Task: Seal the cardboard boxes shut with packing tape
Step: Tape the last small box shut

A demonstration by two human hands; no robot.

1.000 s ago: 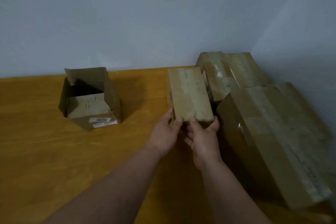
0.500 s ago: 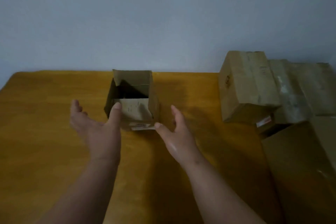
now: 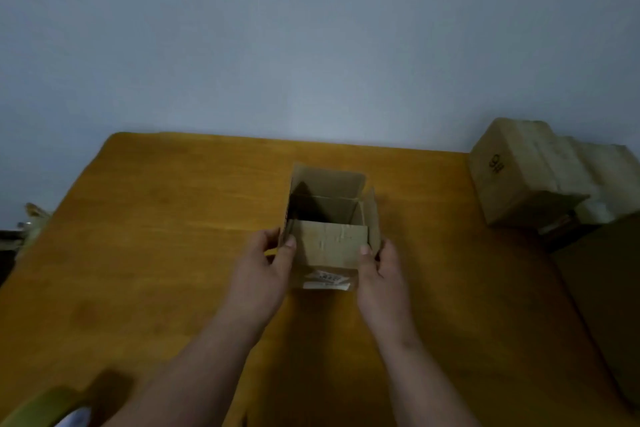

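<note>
Gripping a small open-topped brown cardboard box [image 3: 330, 236] from both sides, mid-table, just in front of me. Corrugated board, matte, creased; far flap and right flap stand up, near flap leans inward over the dark interior. White printed label [image 3: 327, 280] on the near face, text too blurred to read.

Stack of closed brown cardboard boxes [image 3: 540, 173] at the table's far right edge, well apart from the open one; the front box carries a dark stamped mark. Pale strips run along their tops, glossy, possibly tape. Another large dark cardboard face [image 3: 609, 295] sits nearer me on the right.

Table [image 3: 156, 236] is orange-brown wood, smooth, faint grain, rounded far-left corner. Plain grey-blue wall [image 3: 311, 38] behind. Olive-green curved object [image 3: 38, 409] at bottom left, blurred; cannot tell what it is.

My left hand [image 3: 263, 274]: fingers curled round the box's left wall, thumb on the near flap. My right hand [image 3: 379, 274]: same hold on the right wall, thumb on the flap's right corner.
</note>
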